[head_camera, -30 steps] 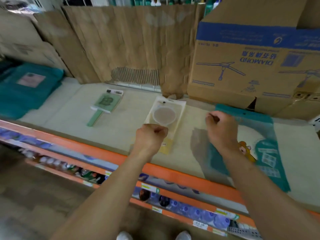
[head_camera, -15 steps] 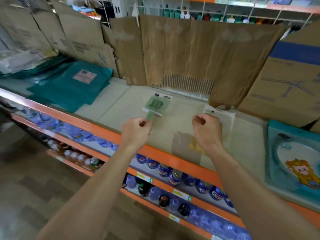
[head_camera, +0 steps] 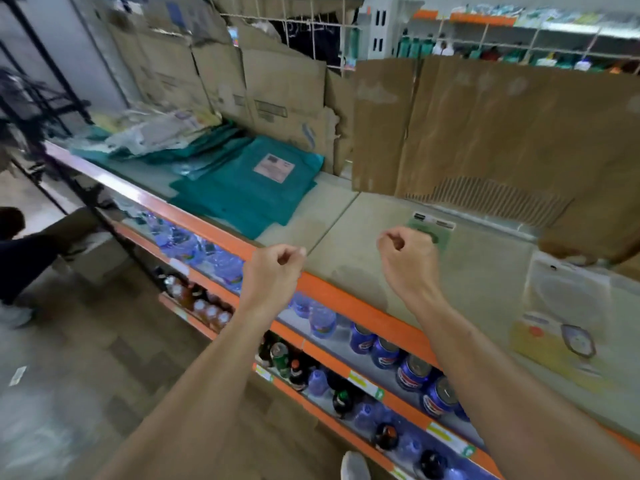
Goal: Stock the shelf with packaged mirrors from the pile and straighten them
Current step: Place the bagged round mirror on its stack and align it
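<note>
Left hand [head_camera: 273,271] and right hand [head_camera: 407,261] both fisted, empty, over the shelf [head_camera: 349,258] front edge. Green mirror [head_camera: 437,231] lies flat just behind right hand; clear-pack mirror [head_camera: 568,296] further right.

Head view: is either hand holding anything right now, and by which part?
Nothing is held. The left hand and right hand are both curled empty; the green flat packaged mirror lies on the shelf beyond them.
</note>
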